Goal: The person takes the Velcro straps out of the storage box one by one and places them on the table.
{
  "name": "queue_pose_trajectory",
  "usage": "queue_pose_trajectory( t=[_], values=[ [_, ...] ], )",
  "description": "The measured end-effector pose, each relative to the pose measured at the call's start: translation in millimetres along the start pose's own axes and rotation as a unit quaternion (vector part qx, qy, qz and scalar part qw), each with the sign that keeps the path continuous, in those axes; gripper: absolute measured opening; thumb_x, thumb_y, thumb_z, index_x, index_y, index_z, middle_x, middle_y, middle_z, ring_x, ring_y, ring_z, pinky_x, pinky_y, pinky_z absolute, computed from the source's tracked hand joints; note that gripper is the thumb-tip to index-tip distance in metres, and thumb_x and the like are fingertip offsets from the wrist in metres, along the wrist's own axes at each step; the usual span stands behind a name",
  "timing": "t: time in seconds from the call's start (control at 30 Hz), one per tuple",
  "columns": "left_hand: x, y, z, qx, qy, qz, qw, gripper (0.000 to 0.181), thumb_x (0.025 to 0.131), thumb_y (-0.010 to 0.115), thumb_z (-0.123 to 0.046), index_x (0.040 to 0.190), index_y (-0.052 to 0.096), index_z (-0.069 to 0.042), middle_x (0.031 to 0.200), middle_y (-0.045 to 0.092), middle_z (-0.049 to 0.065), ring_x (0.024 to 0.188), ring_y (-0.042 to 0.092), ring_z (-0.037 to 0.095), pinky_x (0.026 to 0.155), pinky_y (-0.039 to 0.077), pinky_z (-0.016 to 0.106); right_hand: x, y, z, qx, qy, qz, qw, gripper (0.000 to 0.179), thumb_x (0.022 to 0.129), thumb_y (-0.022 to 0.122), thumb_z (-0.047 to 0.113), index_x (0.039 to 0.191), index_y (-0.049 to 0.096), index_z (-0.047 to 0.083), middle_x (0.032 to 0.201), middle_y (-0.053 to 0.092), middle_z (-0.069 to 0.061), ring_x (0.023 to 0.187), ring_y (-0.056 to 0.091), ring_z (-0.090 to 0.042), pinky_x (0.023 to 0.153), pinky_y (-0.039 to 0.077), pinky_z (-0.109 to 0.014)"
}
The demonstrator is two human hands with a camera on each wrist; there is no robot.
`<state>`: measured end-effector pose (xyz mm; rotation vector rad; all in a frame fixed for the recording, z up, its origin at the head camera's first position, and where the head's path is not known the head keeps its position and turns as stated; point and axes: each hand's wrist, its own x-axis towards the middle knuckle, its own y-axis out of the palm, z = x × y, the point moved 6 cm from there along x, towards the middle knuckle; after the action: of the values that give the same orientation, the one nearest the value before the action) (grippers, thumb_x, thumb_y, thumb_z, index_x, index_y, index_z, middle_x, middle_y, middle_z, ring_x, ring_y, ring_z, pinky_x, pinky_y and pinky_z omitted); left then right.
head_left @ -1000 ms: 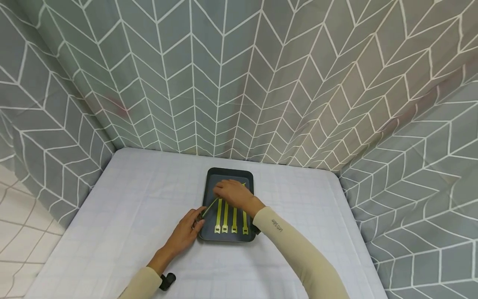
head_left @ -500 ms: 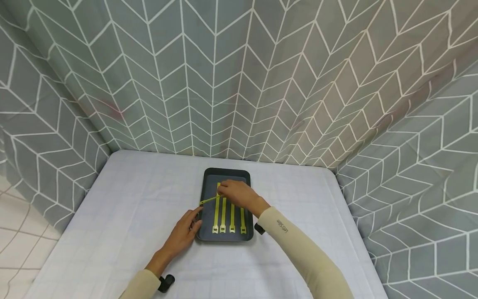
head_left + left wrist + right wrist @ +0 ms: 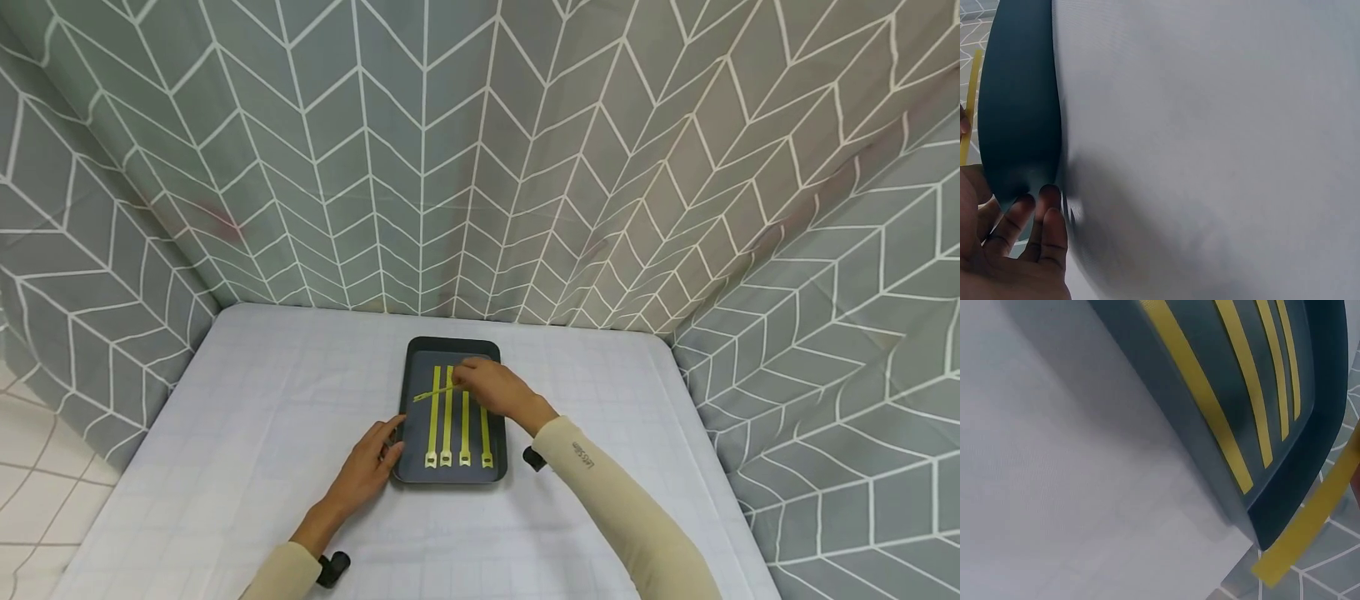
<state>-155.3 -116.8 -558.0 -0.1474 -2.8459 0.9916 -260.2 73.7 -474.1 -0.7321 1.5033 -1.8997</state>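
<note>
A dark rectangular tray (image 3: pixel 453 343) holds several yellow cable straps (image 3: pixel 448 429) laid side by side, their slotted heads toward the person. Above its far half, my right hand (image 3: pixel 491 387) pinches another yellow cable strap (image 3: pixel 431 394), whose head end sticks out to the left. In the right wrist view the flat tail of this held cable strap (image 3: pixel 1300 540) hangs past the tray's corner. My left hand (image 3: pixel 367 458) rests at the tray's left edge with its fingers apart. Seen in the left wrist view, its fingertips touch the outer wall of the tray (image 3: pixel 1022 94).
The tray stands on a table with a pale cloth (image 3: pixel 300 392). Grey curtains (image 3: pixel 420 167) with white zigzag lines hang behind it and along both sides. Tiled floor (image 3: pixel 37 492) shows at the lower left.
My left hand has let go of the strap's end and stays by the tray's edge. The right hand has carried the strap rightward over the tray, uncovering more of the lying straps.
</note>
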Motion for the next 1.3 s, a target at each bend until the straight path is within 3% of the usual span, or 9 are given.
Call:
queue_pose_trajectory(
  t=[0.2,0.43,0.7,1.3],
  values=[
    [-0.2,0.4,0.1,-0.007,-0.006,0.005,0.9999,0.048,0.100,0.063,-0.010,0.146,0.051,-0.007,0.100,0.055,-0.001,0.081,0.048,0.007,0.074,0.043,0.025,-6.5,0,-6,0.038,0.011,-0.011,0.9992,0.014,0.098,0.066,0.009,0.111,0.069,0.011,0.108,0.067,-0.002,0.099,0.064,-0.016,0.086,0.054,-0.032],
    [-0.4,0.5,-0.8,-0.010,-0.003,0.005,0.9999,0.047,0.100,0.062,-0.010,0.145,0.051,-0.006,0.098,0.055,-0.001,0.081,0.048,0.007,0.073,0.043,0.025,-14.9,5,-19,0.066,0.061,-0.004,0.9959,0.010,0.099,0.064,0.014,0.108,0.068,0.011,0.103,0.069,-0.001,0.092,0.064,-0.013,0.083,0.054,-0.032],
    [-0.8,-0.4,-1.3,-0.002,0.010,-0.007,0.9999,0.046,0.099,0.063,-0.009,0.144,0.053,-0.005,0.093,0.053,-0.002,0.080,0.047,0.007,0.072,0.043,0.026,-28.7,8,-37,0.103,0.100,-0.030,0.9892,0.010,0.097,0.066,0.010,0.107,0.069,0.008,0.101,0.070,-0.004,0.091,0.065,-0.015,0.082,0.055,-0.033],
    [0.8,0.6,1.0,0.004,0.032,-0.013,0.9994,0.045,0.099,0.062,-0.009,0.143,0.054,-0.003,0.091,0.054,-0.004,0.081,0.048,0.007,0.073,0.043,0.027,-73.8,16,-78,0.170,0.194,-0.123,0.9582,0.006,0.090,0.073,0.005,0.095,0.069,0.006,0.091,0.072,-0.006,0.085,0.069,-0.020,0.077,0.055,-0.036]
  ],
)
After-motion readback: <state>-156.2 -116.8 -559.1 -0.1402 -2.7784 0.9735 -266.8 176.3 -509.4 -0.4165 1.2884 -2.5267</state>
